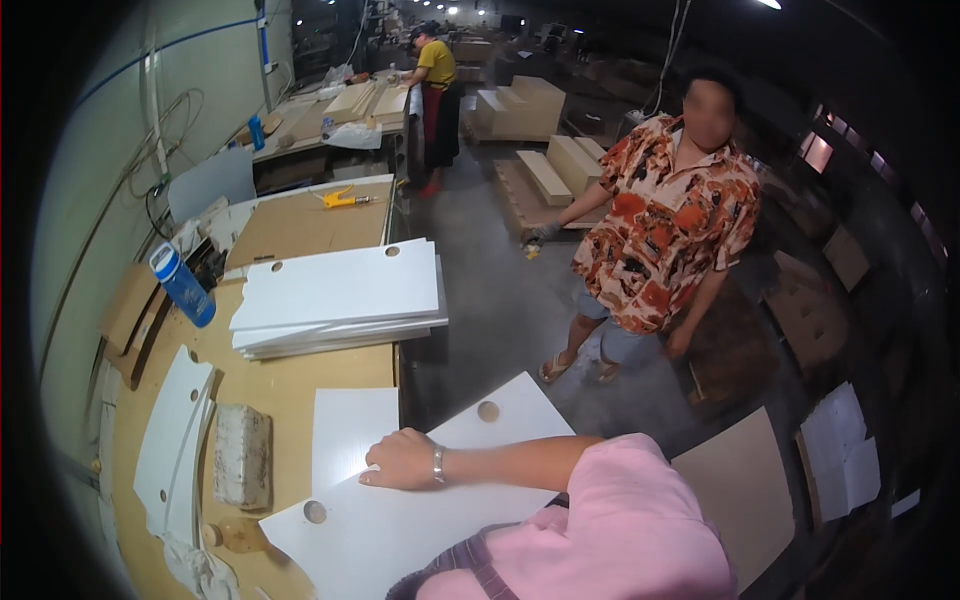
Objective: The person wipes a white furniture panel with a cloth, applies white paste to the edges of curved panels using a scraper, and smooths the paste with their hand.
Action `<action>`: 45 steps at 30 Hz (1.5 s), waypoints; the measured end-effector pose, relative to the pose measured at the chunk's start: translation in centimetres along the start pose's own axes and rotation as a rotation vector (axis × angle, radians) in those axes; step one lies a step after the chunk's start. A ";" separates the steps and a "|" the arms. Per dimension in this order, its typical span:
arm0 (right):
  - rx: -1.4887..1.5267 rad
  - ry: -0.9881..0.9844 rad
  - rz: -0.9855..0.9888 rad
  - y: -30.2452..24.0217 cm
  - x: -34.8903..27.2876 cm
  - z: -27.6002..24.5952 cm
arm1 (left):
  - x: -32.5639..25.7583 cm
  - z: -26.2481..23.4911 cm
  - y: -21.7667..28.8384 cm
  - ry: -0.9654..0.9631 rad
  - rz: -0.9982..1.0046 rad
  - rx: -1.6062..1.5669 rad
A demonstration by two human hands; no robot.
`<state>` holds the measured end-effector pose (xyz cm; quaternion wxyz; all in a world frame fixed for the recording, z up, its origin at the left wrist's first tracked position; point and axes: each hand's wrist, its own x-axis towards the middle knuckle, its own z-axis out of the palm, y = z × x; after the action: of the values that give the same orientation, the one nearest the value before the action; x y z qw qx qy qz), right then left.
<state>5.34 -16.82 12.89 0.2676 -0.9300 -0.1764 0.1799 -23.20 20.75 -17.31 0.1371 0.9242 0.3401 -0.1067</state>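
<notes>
Landmark: the stack of white panels on the worktable.

- Held white panel sits nearer the wearer than the stack, tilted askew to it, its far corner running out past the table's side over the floor. A second, smaller white piece lies between it and the stack.
- Right hand, just nearer than the stack's near side: fingers folded over the panel's far long edge, holding it. Thumb and underside hidden. Left hand out of sight; its state cannot be told.
- Handling, by judgement: flat, thin for its breadth, stiff; moderate weight, awkward more from length than load. Smooth white face likely slick under dry fingers. Corners and coated edges probably chip first if knocked.
- Where to hold: long edges, one hand near each end, looks steadiest; one hand at mid-edge may let it swing. The round hole, right of and nearer than the stack, might take a finger, but the rim could be weak.
- About: pale block near-left of the stack, leaning boards farther left; blue bottle just left of the stack. Co-worker in a patterned shirt stands well right of it.
</notes>
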 end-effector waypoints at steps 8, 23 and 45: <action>-0.053 -0.146 -0.155 -4.2 3.6 1.0 | -8.8 -6.1 5.5 0.268 -0.062 -0.387; -0.181 -0.450 -0.489 -8.9 7.4 2.2 | -16.9 -8.8 10.7 0.498 -0.238 -0.645; -0.119 -0.584 -0.630 -11.7 10.4 7.2 | -19.4 -18.8 12.4 0.763 -0.522 -1.598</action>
<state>8.64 0.00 11.22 0.1944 -0.7546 -0.5298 0.3347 -27.50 6.16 8.18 0.5844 0.4215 0.5326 0.4440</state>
